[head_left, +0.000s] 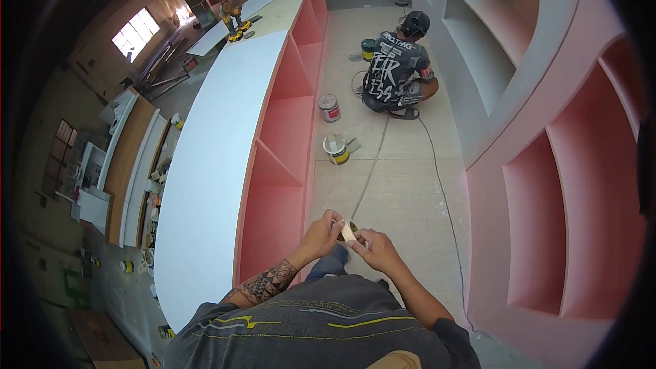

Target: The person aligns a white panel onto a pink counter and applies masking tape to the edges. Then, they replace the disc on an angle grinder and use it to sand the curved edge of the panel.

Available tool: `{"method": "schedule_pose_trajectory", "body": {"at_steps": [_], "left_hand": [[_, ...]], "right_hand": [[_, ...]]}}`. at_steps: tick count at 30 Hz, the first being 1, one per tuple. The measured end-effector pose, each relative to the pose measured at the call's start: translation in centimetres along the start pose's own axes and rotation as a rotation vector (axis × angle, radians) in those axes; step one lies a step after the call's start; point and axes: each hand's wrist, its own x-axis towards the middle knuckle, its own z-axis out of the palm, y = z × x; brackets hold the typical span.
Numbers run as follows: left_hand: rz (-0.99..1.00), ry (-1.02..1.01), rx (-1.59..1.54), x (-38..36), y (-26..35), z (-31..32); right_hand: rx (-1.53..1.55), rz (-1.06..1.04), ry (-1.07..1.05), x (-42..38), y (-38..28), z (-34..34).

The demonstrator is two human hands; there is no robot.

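A cream-coloured roll of masking tape (349,231) is held between my two hands, low in the middle of the head view. My right hand (374,250) grips the roll from its right side. On the other side, the fingers of my left hand (324,234) are pinched at the roll's edge, where a short pale bit, perhaps the tape's end, shows. Both hands are in front of my body, above the floor. The palms and some fingertips are hidden from this angle.
Left stands a long pink shelf unit (287,126) with a white top (212,130) bearing yellow drills (236,27). Curved pink and grey shelves (533,212) rise on the right. Paint cans (336,148) and a cable (437,164) lie on the floor. A person (393,72) crouches ahead.
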Motion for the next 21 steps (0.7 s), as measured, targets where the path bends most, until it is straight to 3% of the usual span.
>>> {"method": "schedule_pose_trajectory", "body": {"at_steps": [5,7,10,15,21], "left_hand": [[0.087,0.096,0.097,7.8,-4.2,-4.7],[0.292,0.283,0.178,11.1,-5.8,-6.4],[0.176,0.241,-0.013,15.4,-4.0,-10.9],[0.16,0.231,-0.041,22.4,-2.9,-16.6],[0.225,0.17,-0.044,31.6,-3.6,-17.5]], "right_hand": [[-0.15,-0.104,-0.011,10.5,0.4,0.7],[-0.148,-0.078,-0.032,14.5,-0.1,0.8],[-0.121,0.015,0.03,21.3,-2.0,0.6],[-0.155,0.087,0.122,30.0,-3.7,0.3],[-0.186,0.223,0.263,36.5,-2.0,-2.9]]}}
